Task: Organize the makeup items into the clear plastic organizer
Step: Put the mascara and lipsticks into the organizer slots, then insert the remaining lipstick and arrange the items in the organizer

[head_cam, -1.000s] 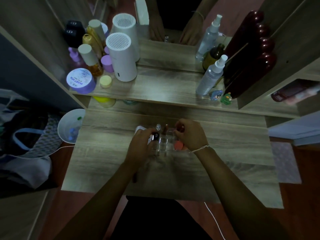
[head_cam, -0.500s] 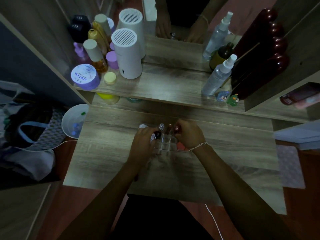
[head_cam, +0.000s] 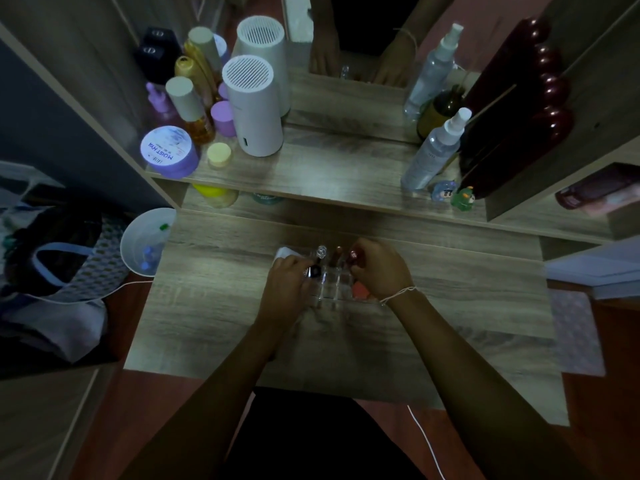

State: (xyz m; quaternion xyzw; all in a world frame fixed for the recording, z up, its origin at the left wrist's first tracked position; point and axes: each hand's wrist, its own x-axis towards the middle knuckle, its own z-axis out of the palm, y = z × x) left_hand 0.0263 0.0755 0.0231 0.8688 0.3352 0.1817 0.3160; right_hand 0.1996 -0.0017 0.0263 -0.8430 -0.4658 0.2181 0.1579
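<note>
Hands meet at the centre of the frame over the organizer (head_cam: 329, 289), a clear gridded box on the wooden desk (head_cam: 225, 306). The left hand (head_cam: 285, 292) curls its fingers around a small dark-capped item (head_cam: 314, 270) at the box's left edge. The right hand (head_cam: 379, 271) pinches a red-capped tube (head_cam: 353, 255) at the box's upper right corner. A clear-topped item (head_cam: 321, 251) and a brownish tube (head_cam: 337, 254) stand along the far row of compartments. An orange-red item (head_cam: 361, 290) lies just below the right hand, whether inside the box or beside it I cannot tell. On the shelf above, a white cylinder (head_cam: 254, 109) stands left of centre and a spray bottle (head_cam: 433, 150) to the right.
</note>
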